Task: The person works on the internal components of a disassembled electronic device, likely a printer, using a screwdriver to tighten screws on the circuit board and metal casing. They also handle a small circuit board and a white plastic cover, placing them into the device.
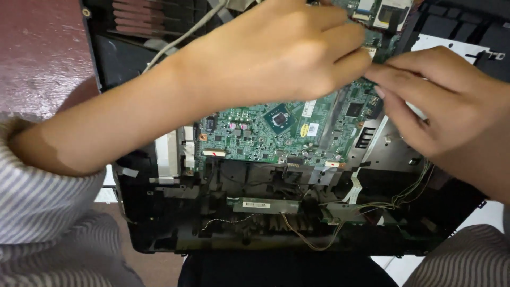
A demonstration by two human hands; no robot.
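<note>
An opened black laptop chassis lies in front of me with its green circuit board exposed. My left hand reaches across the board from the left, fingers curled, its fingertips pressed on the board's upper right part. My right hand comes in from the right, thumb and forefinger pinched together right next to the left fingertips. What the fingers pinch is hidden between the two hands. A square dark chip sits mid-board below my left hand.
A grey cable runs over the chassis at the upper left. Thin loose wires trail along the lower part of the chassis. A reddish-brown tabletop shows at the left. My grey striped sleeves frame both lower corners.
</note>
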